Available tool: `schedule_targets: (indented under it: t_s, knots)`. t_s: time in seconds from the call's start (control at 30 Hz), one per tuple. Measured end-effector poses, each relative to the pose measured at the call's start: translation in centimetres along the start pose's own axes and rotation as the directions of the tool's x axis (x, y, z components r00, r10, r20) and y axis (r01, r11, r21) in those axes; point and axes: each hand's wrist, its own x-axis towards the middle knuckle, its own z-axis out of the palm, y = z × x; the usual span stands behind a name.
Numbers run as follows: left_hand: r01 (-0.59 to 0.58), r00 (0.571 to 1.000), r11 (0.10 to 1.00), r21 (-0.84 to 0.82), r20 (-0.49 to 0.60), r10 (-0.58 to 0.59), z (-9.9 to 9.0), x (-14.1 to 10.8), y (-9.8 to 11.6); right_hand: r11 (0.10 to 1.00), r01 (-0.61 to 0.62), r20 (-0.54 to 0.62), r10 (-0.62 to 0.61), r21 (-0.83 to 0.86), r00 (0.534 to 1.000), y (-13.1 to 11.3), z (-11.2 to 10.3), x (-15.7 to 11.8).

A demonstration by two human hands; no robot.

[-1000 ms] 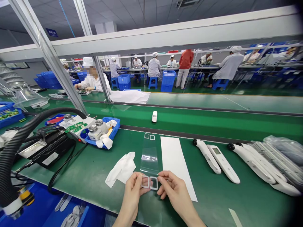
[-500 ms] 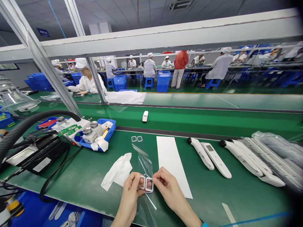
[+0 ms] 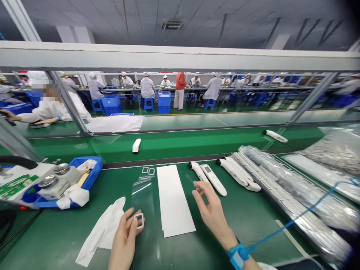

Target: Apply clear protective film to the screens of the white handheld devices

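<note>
My left hand is closed around a small white-bordered clear window, held by its edge between thumb and fingers above the table. My right hand hovers to the right of a white paper strip, thumb and fingers apart. A faint transparent scrap shows near its fingertips; whether it touches them is unclear. Clear plastic film lies beyond my left hand. Past it are two more white-bordered windows. A crumpled white cloth is beside my left hand. Two white handheld thermometers lie just beyond my right hand.
At left stands a blue tray with metal-topped bottles. More thermometers and plastic-wrapped trays lie at right. A green conveyor belt carries two devices. A blue cord runs from my right wristband. Co-workers sit beyond.
My hands have separated, the right one moving away to the right. Two windows showed in my left hand; one shows now. The head view has turned right.
</note>
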Motion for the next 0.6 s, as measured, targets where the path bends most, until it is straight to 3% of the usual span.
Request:
schedule_targets:
  t_s: [0.07, 0.13, 0.2, 0.23, 0.3, 0.4, 0.5, 0.6]
  knots:
    - [-0.101, 0.993, 0.971, 0.218, -0.039, 0.112, -0.4, 0.4, -0.5, 0.942, -0.008, -0.001, 0.008, -0.334, 1.0, 2.6, -1.8, 1.1]
    - [-0.213, 0.971, 0.865, 0.454, 0.001, 0.239, -0.7, 1.1, -0.7, 0.801, -0.02, 0.063, 0.072, -0.599, 0.995, 4.5, -2.7, 1.8]
    - [-0.362, 0.928, 0.682, 0.636, 0.177, 0.328, -0.9, 2.0, -0.6, 0.691, -0.025, 0.14, 0.182, -0.722, 0.973, 5.4, -2.8, 2.2]
    - [-0.429, 0.9, 0.578, 0.694, 0.278, 0.334, -1.0, 2.5, -0.5, 0.678, -0.038, 0.168, 0.236, -0.734, 0.957, 5.7, -2.5, 2.4]
    - [-0.486, 0.872, 0.412, 0.771, 0.392, 0.294, -0.9, 3.6, -0.1, 0.706, -0.086, 0.19, 0.303, -0.703, 0.934, 5.8, -1.9, 2.6]
    - [-0.472, 0.868, 0.288, 0.833, 0.384, 0.314, -0.5, 5.0, 0.7, 0.807, -0.221, 0.157, 0.359, -0.547, 0.92, 5.4, -1.4, 2.9]
    - [-0.458, 0.867, 0.265, 0.849, 0.36, 0.345, -0.3, 5.6, 1.5, 0.901, -0.324, 0.124, 0.371, -0.288, 0.92, 4.1, -1.4, 2.6]
    - [-0.451, 0.875, 0.296, 0.842, 0.352, 0.332, -0.4, 5.4, 1.9, 0.94, -0.32, 0.139, 0.334, -0.118, 0.932, 1.7, -0.9, 1.7]
